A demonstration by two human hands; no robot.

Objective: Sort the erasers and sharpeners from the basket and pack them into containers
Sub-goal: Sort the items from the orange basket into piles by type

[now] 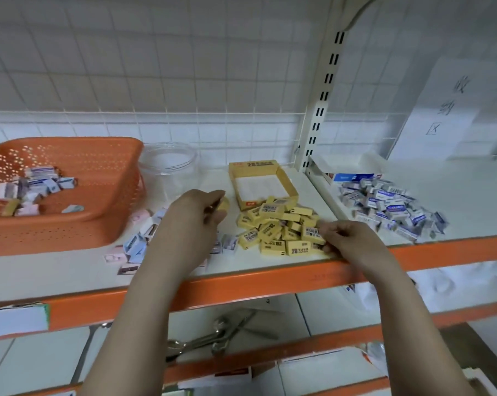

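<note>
An orange basket (pixel 107 172) at the left of the shelf holds several small boxed items (pixel 36 185). A heap of yellow eraser boxes (pixel 278 228) lies in front of an open yellow carton (pixel 291 191). My left hand (pixel 197 215) holds a yellow eraser (pixel 225 205) left of the heap. My right hand (pixel 346 238) pinches a yellow eraser box (pixel 313 234) at the heap's right edge. Blue-and-white boxes (pixel 390 207) are piled on the right shelf section. Loose blue and pink boxes (pixel 136 244) lie beside my left wrist.
A clear plastic jar (pixel 168 164) stands behind my left hand. A white open carton (pixel 353 170) sits behind the blue pile. An upright slotted post (pixel 317 121) divides the shelf. The orange shelf edge (pixel 270 281) runs below my hands; metal utensils (pixel 221 335) lie on the lower shelf.
</note>
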